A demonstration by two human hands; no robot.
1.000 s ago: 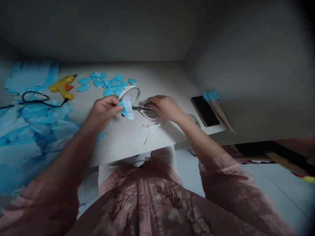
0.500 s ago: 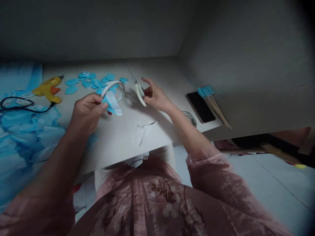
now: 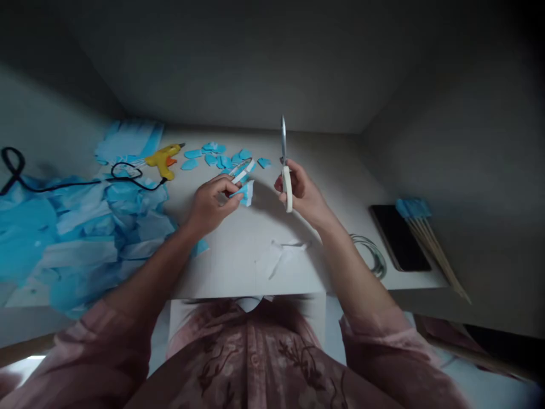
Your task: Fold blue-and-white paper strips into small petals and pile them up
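My left hand (image 3: 212, 203) is closed on a white tape ring (image 3: 241, 168) and a small piece of blue paper (image 3: 246, 192), held just above the white table (image 3: 238, 267). My right hand (image 3: 301, 190) grips white-handled scissors (image 3: 285, 165), their blades pointing straight up and away from me. The two hands are about a hand's width apart. Behind them lie several blue paper petals (image 3: 215, 154) on the table.
A yellow glue gun (image 3: 164, 159) with a black cord lies at the back left, beside a heap of blue tissue paper (image 3: 72, 227). White paper scraps (image 3: 281, 253) lie near the front edge. At right are a coil of wire (image 3: 370, 253), a black phone (image 3: 398, 237) and blue-tipped wooden sticks (image 3: 430, 238).
My right hand picked the scissors up from the table and raised them, blades now upright. My left hand kept hold of the ring and blue paper. The view swung left.
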